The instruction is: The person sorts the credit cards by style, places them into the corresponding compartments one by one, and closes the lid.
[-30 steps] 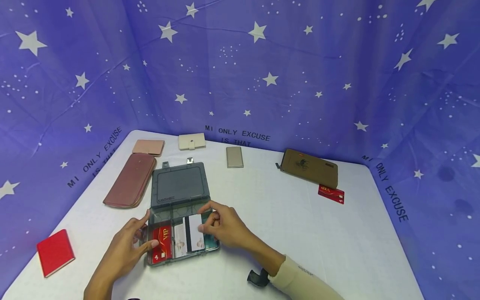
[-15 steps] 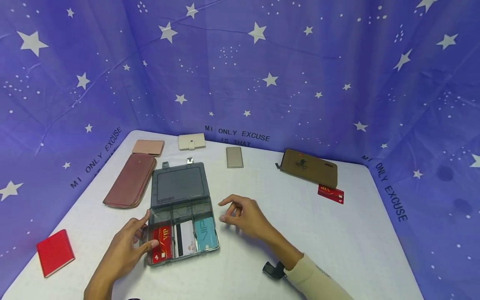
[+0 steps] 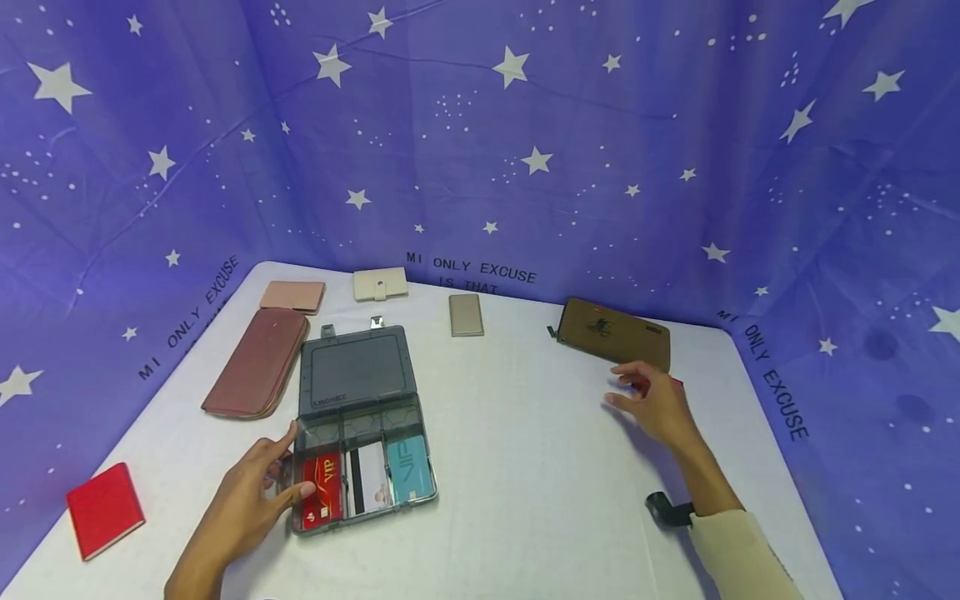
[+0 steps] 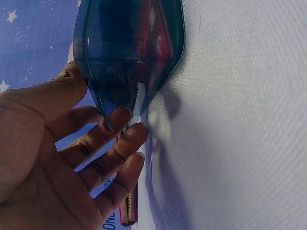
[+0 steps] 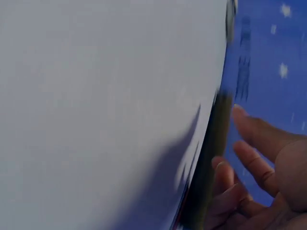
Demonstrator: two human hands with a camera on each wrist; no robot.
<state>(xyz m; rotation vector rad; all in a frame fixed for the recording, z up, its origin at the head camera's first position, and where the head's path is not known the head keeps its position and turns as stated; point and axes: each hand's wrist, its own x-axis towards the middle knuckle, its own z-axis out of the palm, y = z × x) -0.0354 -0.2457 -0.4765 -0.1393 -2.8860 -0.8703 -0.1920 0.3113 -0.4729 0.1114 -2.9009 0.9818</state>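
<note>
A clear grey plastic box (image 3: 356, 371) with dividers lies with its lid folded back. A red VIP card (image 3: 322, 492), a white card with a black stripe (image 3: 371, 479) and a teal VIP card (image 3: 411, 469) lie in its front compartments. My left hand (image 3: 243, 500) holds the box's left side, thumb over the rim; the left wrist view shows the fingers at the box's (image 4: 129, 38) corner. Far right, my right hand (image 3: 660, 408) holds nothing, its fingers loosely bent near a brown zip wallet (image 3: 611, 329). It mostly covers a red card (image 3: 678, 382) at the wallet's front edge.
Left of the box lie a maroon long wallet (image 3: 258, 362) and a red notebook (image 3: 105, 510). Along the back edge are a pink wallet (image 3: 292, 296), a cream snap wallet (image 3: 380, 284) and a beige card holder (image 3: 467, 315). A starry purple curtain (image 3: 480, 125) surrounds the white table.
My right hand let go of a white striped card, left the box and moved right to the brown wallet. The teal card, earlier mostly covered, is now visible. My left hand stayed put.
</note>
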